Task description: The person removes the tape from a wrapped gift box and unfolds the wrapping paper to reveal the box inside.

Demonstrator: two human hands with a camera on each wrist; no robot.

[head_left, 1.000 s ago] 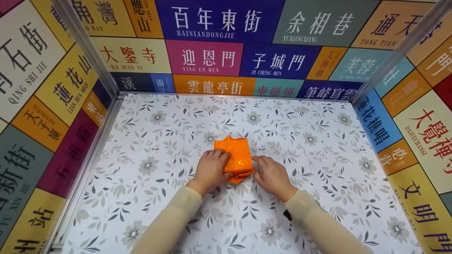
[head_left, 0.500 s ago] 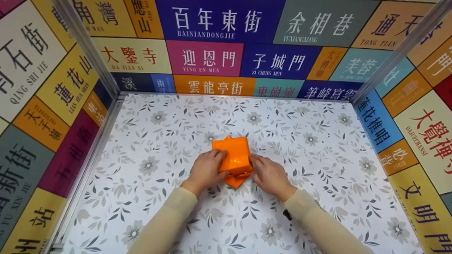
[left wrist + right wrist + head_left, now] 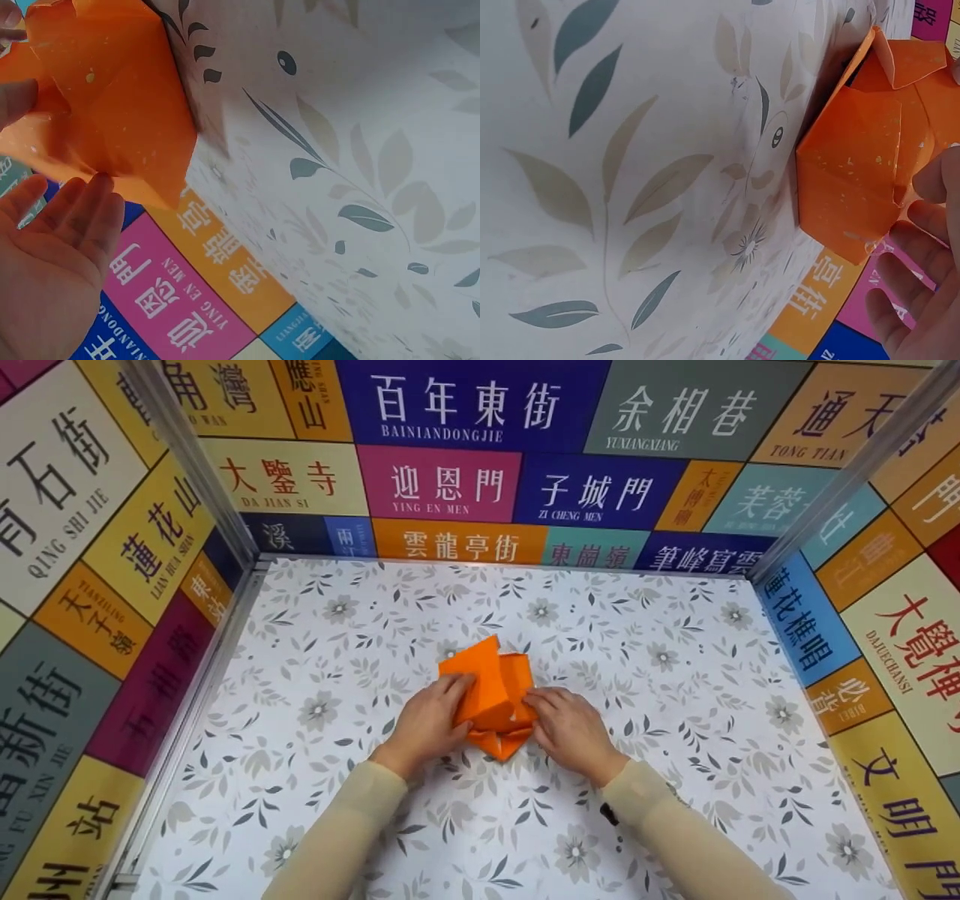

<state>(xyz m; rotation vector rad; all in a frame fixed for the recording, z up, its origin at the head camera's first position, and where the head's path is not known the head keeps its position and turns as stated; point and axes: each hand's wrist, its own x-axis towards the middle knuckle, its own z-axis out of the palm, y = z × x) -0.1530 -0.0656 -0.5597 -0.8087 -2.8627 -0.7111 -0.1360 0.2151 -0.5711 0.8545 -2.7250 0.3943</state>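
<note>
A piece of folded orange paper (image 3: 484,684), box-like with flaps and gold flecks, sits mid-table between both hands. My left hand (image 3: 424,725) holds its left side. In the left wrist view the thumb lies over the paper (image 3: 127,90) and the fingertips meet its lower side. At the right flap, my right hand (image 3: 574,733) pinches the edge with thumb and index finger, as the right wrist view shows; the other fingers curve loosely beside the paper (image 3: 851,157). A pointed flap juts toward me at the bottom. The inside of the paper is mostly hidden.
The white table (image 3: 322,802) has a grey leaf-and-flower print. Panels with street names form a back wall (image 3: 442,484) and side walls. Metal posts (image 3: 832,472) stand at the corners. Something small and dark (image 3: 609,814) shows by the right sleeve.
My left hand has moved left, drawing the paper's left part with it. The upper layer now tilts and the paper has spread, with a gap by the right flap. My right hand has come onto that flap.
</note>
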